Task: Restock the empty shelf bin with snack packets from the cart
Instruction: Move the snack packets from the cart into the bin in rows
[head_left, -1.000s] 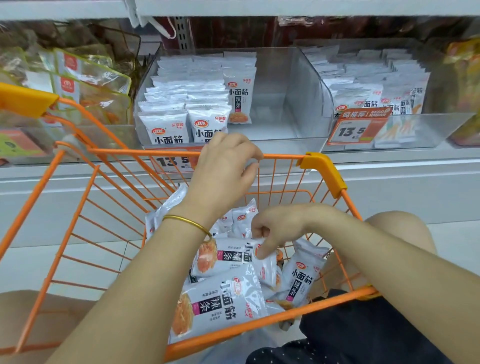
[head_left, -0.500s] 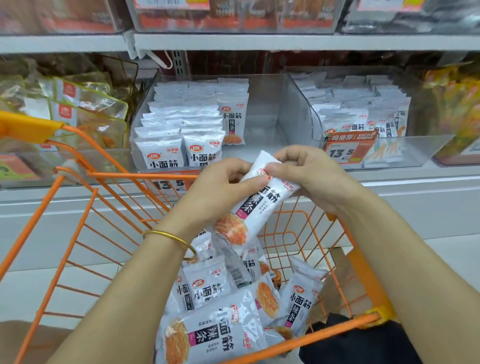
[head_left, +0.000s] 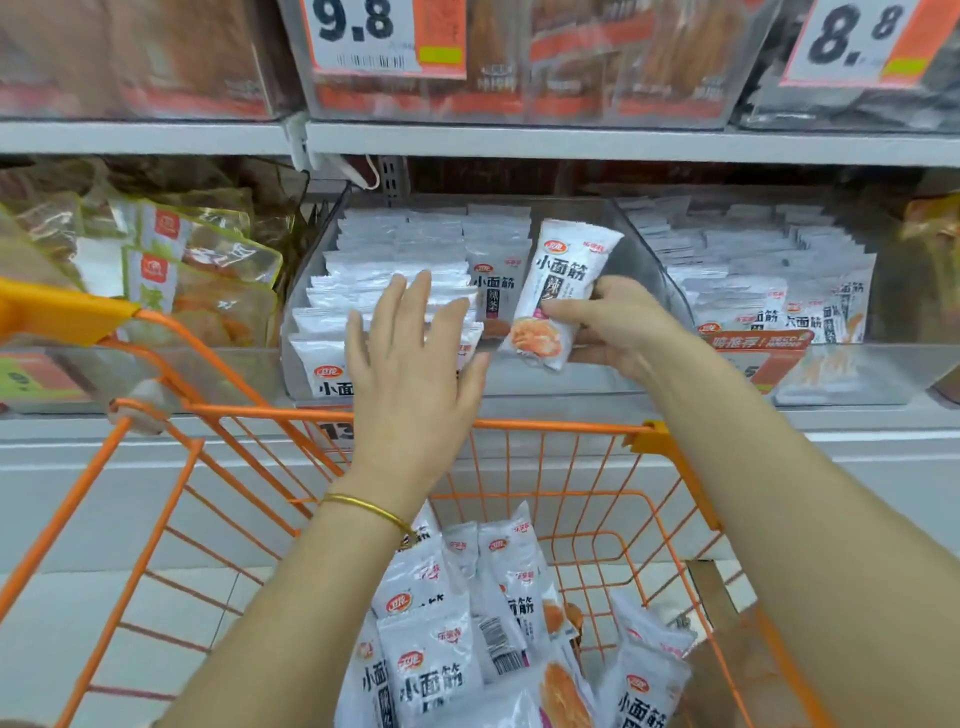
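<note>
My right hand (head_left: 610, 325) pinches one packet (head_left: 558, 291) upright over the bin (head_left: 644, 270), my left hand (head_left: 410, 358) open against the rows, so I should slot it label-forward into the right-side gap, keeping the rows (head_left: 395, 291) standing.

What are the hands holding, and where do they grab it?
The right hand holds one snack packet by its lower half, near the bottom edge. The left hand is open and holds nothing.

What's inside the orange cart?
Inside the orange cart lies a pile of white snack packets with black writing, some overlapping. What sits under the pile cannot be seen, and the arms cover part of the basket.
</note>
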